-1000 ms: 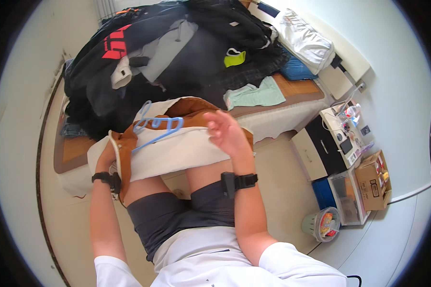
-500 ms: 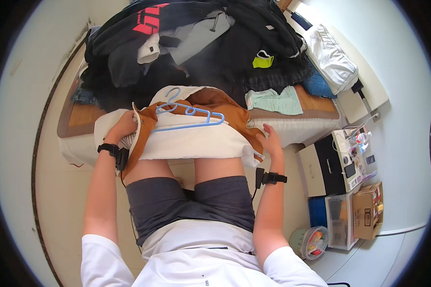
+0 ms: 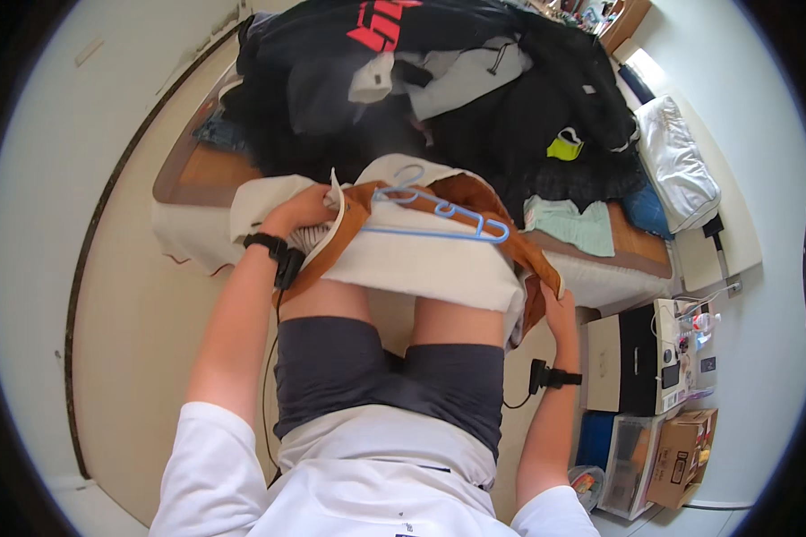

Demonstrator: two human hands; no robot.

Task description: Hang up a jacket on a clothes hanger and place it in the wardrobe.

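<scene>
A white jacket [image 3: 439, 277] with brown inner edging lies spread over the near edge of the bed, partly across my thighs. On its opened front rests a light-blue plastic hanger [image 3: 439, 234], its hook pointing away from me. My left hand [image 3: 304, 209] is closed on the jacket's left front edge, near some striped lining, with the fingertips partly hidden by cloth. At the other side, my right hand [image 3: 559, 313] pinches the brown-edged right front of the jacket. Neither hand touches the hanger.
Dark clothes [image 3: 331, 116] are heaped on the bed, with a grey garment [image 3: 470, 80] among them. A mint-green cloth [image 3: 573, 225] lies right of the jacket. To the right stand a white pillow [image 3: 676, 166], a drawer cabinet [image 3: 631, 353] and a cardboard box [image 3: 681, 461].
My right hand has gone from open beside the jacket to gripping its right front edge, pulling it outward. The whole view has shifted, so everything appears further right.
</scene>
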